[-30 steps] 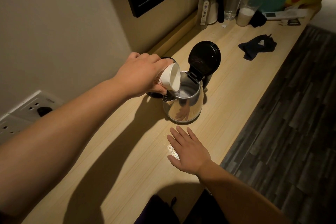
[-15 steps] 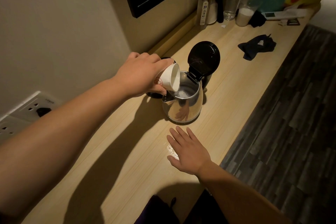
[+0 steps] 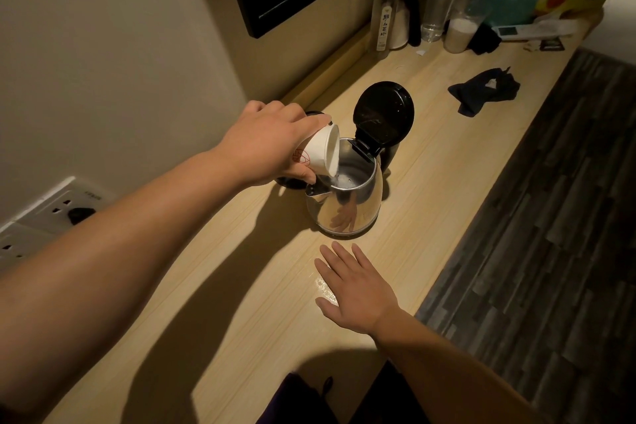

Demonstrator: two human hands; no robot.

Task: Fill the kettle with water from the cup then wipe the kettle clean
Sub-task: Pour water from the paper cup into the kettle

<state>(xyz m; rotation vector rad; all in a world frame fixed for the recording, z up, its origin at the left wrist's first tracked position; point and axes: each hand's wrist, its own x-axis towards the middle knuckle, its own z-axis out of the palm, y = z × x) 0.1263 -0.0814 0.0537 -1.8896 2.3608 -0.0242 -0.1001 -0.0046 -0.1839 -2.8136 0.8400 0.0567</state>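
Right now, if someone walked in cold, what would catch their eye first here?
The left hand tipping a white cup over the open steel kettle at the middle of the counter, its black lid standing up. Just in front of the kettle, the right hand lies flat on the counter. Farther back to the right sits a dark cloth.

The left arm was stretched far forward from the lower left, bare to the wrist. The left hand (image 3: pixel 266 144) was turned with its back up, and its fingers and thumb were curled around a small object, which it held tilted to the right. The right arm came in from the lower right, the forearm bare. The right hand (image 3: pixel 356 289) lay flat, palm down, with straight fingers slightly spread and pointing forward. The two hands were well apart.
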